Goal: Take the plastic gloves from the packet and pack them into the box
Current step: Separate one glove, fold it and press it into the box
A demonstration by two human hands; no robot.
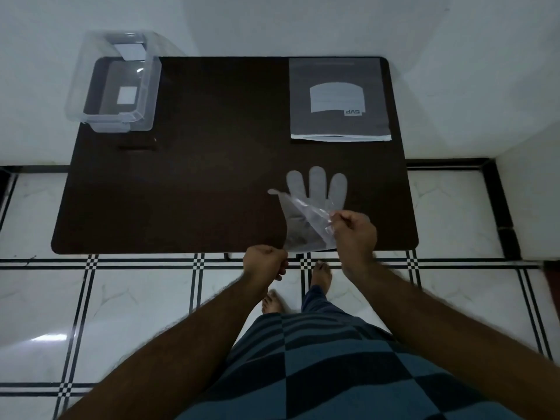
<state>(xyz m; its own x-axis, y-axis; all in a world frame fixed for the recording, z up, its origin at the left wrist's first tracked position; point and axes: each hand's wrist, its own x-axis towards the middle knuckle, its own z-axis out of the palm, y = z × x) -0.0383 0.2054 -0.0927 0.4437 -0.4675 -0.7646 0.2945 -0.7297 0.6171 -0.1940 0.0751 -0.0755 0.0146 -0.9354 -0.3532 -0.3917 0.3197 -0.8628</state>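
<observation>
A dark table [194, 183] stood on tiled floor. Right hand [354, 234] fingers pinched the glove [315, 201]'s folded edge; left hand [265, 262] pinched its cuff. Best fold flat before the far-left box [145, 95].

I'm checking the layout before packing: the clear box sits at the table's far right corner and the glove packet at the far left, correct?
Not quite: the sides are swapped. The head view shows the clear box at the table's far left corner and the glove packet at the far right.
</observation>
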